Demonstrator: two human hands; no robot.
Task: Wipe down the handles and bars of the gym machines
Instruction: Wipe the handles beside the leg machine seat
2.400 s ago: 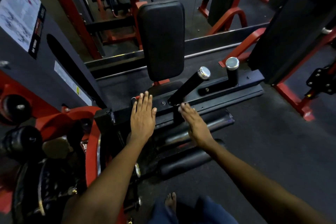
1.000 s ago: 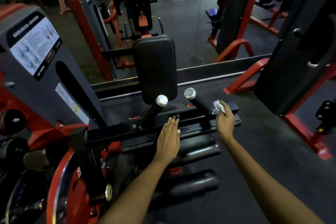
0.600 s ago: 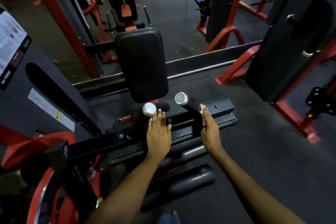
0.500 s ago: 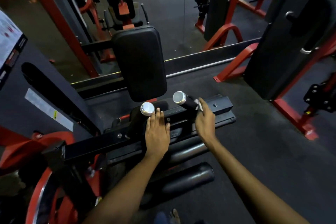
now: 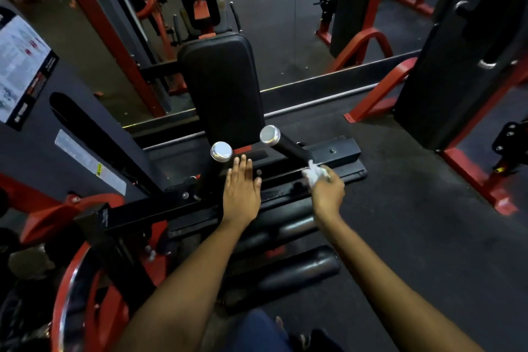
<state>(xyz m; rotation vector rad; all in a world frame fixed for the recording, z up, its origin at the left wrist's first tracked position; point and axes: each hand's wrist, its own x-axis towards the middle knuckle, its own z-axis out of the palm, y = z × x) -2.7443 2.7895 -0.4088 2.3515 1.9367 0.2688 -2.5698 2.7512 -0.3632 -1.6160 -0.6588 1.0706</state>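
Near the black steel crossbar (image 5: 328,153), the right hand (image 5: 325,194) pinches a soft, crumpled white wipe (image 5: 313,174), easily bunched; the left hand (image 5: 240,190) rests flat, fingers straight.

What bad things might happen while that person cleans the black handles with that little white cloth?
1. The white cloth is a small wad pinched in the right hand, so bare fingers may rub the metal bar instead of the cloth.
2. It sits near the base of the right handle; the left handle by the flat left hand might get skipped.
3. A bare foot shows below, close to the machine's heavy rollers, so toes might get bumped.
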